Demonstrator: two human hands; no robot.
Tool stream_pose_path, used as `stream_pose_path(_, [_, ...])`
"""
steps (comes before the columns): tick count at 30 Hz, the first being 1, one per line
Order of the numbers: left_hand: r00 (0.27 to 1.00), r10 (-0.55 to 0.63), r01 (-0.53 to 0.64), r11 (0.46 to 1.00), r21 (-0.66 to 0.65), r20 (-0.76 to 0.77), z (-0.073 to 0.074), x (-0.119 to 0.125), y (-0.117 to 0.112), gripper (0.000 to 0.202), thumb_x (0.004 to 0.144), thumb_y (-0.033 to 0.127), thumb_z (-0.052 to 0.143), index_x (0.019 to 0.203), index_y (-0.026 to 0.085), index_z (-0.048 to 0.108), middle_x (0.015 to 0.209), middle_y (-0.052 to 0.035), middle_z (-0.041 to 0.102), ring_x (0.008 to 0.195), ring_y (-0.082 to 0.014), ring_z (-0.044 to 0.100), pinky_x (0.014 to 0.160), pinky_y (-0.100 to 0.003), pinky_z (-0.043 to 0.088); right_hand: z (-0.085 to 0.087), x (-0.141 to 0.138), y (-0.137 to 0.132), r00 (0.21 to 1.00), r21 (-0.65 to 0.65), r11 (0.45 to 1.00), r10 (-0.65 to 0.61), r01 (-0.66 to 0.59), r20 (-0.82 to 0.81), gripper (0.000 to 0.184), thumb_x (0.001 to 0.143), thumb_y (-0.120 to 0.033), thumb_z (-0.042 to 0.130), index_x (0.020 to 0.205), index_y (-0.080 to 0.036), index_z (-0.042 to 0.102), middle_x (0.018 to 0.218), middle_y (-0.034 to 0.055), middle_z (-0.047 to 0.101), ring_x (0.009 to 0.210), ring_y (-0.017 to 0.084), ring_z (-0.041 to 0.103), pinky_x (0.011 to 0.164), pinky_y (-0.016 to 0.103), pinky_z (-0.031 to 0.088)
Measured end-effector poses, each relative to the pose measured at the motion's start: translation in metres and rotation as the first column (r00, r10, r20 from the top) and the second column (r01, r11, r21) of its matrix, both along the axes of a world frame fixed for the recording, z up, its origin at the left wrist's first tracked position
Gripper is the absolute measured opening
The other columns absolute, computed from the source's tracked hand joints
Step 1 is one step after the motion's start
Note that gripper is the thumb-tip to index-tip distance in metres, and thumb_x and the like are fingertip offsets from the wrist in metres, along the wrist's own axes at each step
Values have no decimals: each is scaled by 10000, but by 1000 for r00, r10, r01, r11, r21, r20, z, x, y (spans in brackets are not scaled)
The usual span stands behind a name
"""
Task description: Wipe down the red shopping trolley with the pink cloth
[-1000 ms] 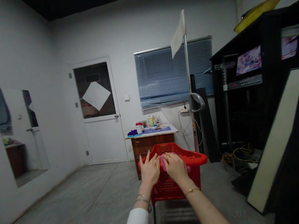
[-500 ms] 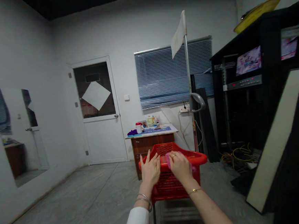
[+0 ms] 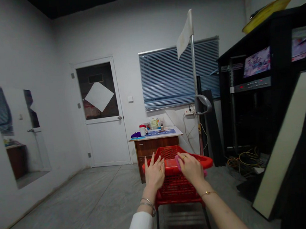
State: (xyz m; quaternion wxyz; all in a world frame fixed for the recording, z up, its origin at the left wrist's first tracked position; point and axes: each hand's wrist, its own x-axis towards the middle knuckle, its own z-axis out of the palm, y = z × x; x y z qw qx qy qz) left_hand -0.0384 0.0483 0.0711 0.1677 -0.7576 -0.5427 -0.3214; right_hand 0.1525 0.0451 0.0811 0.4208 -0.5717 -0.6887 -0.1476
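Straight ahead stands a red plastic shopping cart (image 3: 178,186), its handle bar (image 3: 170,164) toward me. My left hand (image 3: 154,171) lies on the left part of the handle with its fingers spread and nothing held. A pink cloth (image 3: 178,162) is bunched in my right hand (image 3: 191,168), whose fingers are closed around it on the right part of the handle. A bit of the pink cloth shows below the right hand; most of it is hidden by the hand.
Beyond the cart is a brown desk (image 3: 157,142) with a red-lidded jar (image 3: 143,130) and a purple cloth (image 3: 136,135). A white door (image 3: 107,142) is behind. On the right stand a black rack (image 3: 271,34), loose cables (image 3: 248,158) and a leaning panel (image 3: 285,146).
My right hand has slid a little to the right along the handle with the pink cloth. The left hand stays in place on the handle. The view has shifted slightly.
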Motion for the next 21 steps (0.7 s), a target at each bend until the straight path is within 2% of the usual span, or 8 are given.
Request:
stream_pose_path(3, [999, 6, -6, 1000, -11, -43, 2, -1, -1, 459, 1025, 366, 243, 1326, 282, 579, 1430, 4, 551, 1472, -223, 261, 1219, -579, 90, 2, -26, -6, 988, 21, 991, 133, -135, 74, 301, 975, -307, 453, 1119, -239, 709, 1188, 59, 692, 1102, 180, 617, 991, 293, 434])
stream_pose_path(5, [998, 6, -7, 1000, -9, -62, 2, -2, -2, 461, 1026, 370, 247, 1350, 264, 557, 1442, -7, 539, 1474, -223, 255, 1220, -575, 103, 0, -17, -5, 986, 17, 987, 156, -157, 58, 292, 972, -285, 457, 1082, -249, 725, 1183, 43, 698, 1091, 174, 624, 981, 285, 443])
stream_pose_path(9, [997, -13, 16, 999, 38, -77, -2, -1, -2, 449, 1024, 359, 271, 1385, 262, 518, 1457, -8, 522, 1476, -220, 247, 1220, -583, 107, -5, 30, 6, 997, -13, 999, 39, -40, -72, 272, 950, -259, 485, 1042, -229, 739, 1145, 34, 717, 1028, 173, 663, 903, 273, 486])
stream_pose_path(11, [997, -12, 18, 998, 67, -80, -3, 1, -2, 439, 1020, 348, 289, 1390, 268, 512, 1456, -6, 523, 1475, -225, 250, 1216, -598, 112, -4, 38, 8, 993, -32, 998, -52, 49, -107, 266, 943, -252, 491, 1003, -208, 746, 1112, 48, 728, 981, 183, 680, 854, 275, 502])
stream_pose_path(13, [997, -5, 12, 996, 84, -81, -3, 3, -2, 431, 1017, 341, 303, 1389, 279, 510, 1456, 0, 523, 1476, -231, 249, 1210, -613, 126, -2, 22, 5, 995, 3, 998, -57, 57, -79, 268, 944, -250, 489, 976, -204, 750, 1092, 62, 731, 974, 187, 680, 861, 279, 501])
stream_pose_path(17, [996, -5, 12, 997, 75, -93, -2, -1, -2, 422, 1017, 351, 314, 1383, 288, 515, 1466, 11, 510, 1478, -246, 242, 1203, -623, 140, -4, -29, -4, 992, 118, 985, 121, -124, 37, 278, 955, -263, 480, 1055, -230, 737, 1135, 63, 719, 1051, 190, 649, 968, 309, 472])
stream_pose_path(19, [995, -10, 16, 998, 65, -103, -2, -4, -2, 417, 1017, 361, 321, 1376, 295, 524, 1472, 17, 502, 1480, -253, 234, 1203, -621, 146, -8, -32, -3, 984, 134, 975, 172, -176, 40, 286, 958, -265, 475, 1085, -237, 729, 1156, 58, 713, 1074, 191, 641, 987, 318, 468])
stream_pose_path(21, [994, -19, 25, 998, 59, -106, -2, -7, -1, 413, 1019, 369, 322, 1374, 309, 525, 1477, 27, 495, 1486, -255, 214, 1202, -623, 148, -14, -12, 2, 986, 133, 977, 166, -165, 0, 288, 954, -257, 474, 1080, -232, 732, 1154, 55, 714, 1067, 184, 646, 976, 313, 477])
